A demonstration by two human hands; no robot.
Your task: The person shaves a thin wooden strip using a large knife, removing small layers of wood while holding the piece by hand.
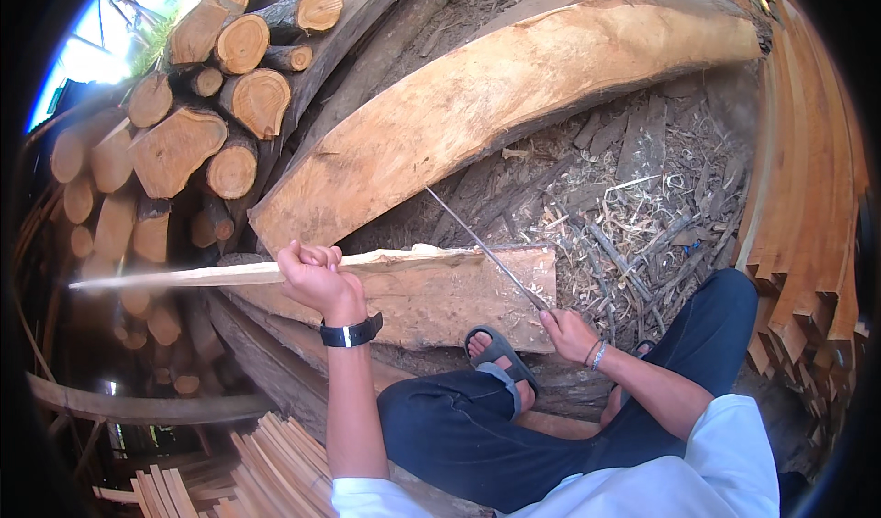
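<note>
My left hand [321, 279] is closed around a long, pale wooden stick [216, 276]. One end points far out to the left. The other end lies along the far edge of a thick flat wood slab [431, 305] before me, with rough, peeled patches near it. In my right hand [571, 336] is a long-bladed knife [486, 252], its handle hidden by my fingers. The narrow blade slants up and left, seen nearly edge-on, crossing above the slab's right part. Its tip is near a big curved plank. Whether the blade touches the stick I cannot tell.
The large curved plank [514, 87] lies beyond the slab. Stacked cut logs [243, 45] rise at the far left. Long sawn boards [798, 169] lean along the right. Wood shavings [601, 215] and bark litter the ground. Thin strips [280, 463] lie at the lower left.
</note>
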